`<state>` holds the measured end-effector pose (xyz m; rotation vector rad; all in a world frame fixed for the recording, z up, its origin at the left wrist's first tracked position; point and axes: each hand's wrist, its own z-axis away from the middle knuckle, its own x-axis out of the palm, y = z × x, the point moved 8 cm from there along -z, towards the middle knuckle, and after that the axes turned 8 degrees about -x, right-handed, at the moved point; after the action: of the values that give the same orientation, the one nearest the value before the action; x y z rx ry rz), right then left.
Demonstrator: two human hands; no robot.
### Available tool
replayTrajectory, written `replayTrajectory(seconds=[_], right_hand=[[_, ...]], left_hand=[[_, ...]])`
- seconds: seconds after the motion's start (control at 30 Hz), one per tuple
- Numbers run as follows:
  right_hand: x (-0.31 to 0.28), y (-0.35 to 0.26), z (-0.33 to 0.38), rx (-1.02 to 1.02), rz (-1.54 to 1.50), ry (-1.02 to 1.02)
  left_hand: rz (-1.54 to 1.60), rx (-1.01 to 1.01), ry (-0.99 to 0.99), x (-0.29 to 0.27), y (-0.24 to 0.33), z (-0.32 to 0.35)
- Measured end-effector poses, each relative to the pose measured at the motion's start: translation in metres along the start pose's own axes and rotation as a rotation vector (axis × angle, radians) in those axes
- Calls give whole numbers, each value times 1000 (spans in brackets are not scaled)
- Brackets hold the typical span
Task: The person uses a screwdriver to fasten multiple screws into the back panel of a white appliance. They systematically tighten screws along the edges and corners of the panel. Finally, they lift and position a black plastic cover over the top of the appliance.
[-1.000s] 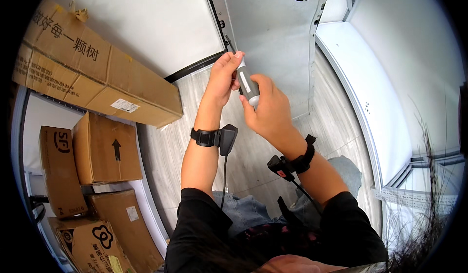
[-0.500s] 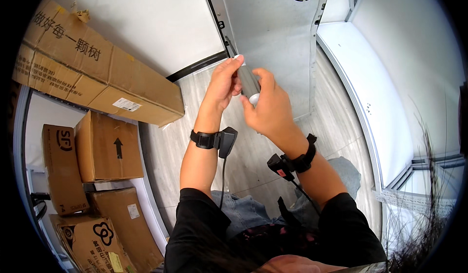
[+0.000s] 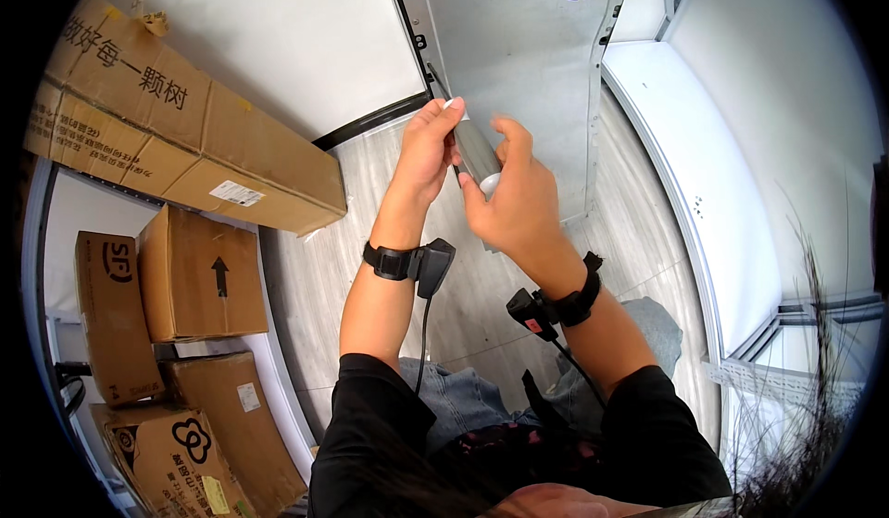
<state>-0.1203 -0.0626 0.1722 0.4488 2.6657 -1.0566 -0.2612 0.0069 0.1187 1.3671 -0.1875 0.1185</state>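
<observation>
A screwdriver (image 3: 479, 152) with a thick grey handle and pale ends slants between my hands, its thin dark shaft pointing up and left to the edge strip of a metal panel (image 3: 519, 64). My left hand (image 3: 430, 152) is closed round the front of the handle, thumb on the pale collar. At the rear end my right hand (image 3: 519, 189) has its thumb against the white cap, with the index finger lifted and bent; its other fingers are mostly hidden. Whether the tip sits in a screw is too small to tell.
A long cardboard box (image 3: 185, 120) lies at the left, with several smaller cartons (image 3: 206, 277) below it. A white panel (image 3: 269, 37) adjoins the metal one. On the right runs a white ledge (image 3: 704, 166). Beneath my hands is a grey wood-look floor (image 3: 370, 185).
The right index finger has lifted away a little from the handle. The screwdriver's rear end has shifted slightly right, and the left hand keeps its grip.
</observation>
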Motion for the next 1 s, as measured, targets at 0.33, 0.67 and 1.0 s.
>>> replayTrajectory(seconds=[0.33,0.67,1.0], right_hand=[[6,15,1,301,43,-197],[14,7,9,46,7,-101],[6,14,3,173,190,-161]], left_hand=[[283,48,-43,14,12,7],[151,1,34,-3,3,-1],[210,9,-43,6,3,2]])
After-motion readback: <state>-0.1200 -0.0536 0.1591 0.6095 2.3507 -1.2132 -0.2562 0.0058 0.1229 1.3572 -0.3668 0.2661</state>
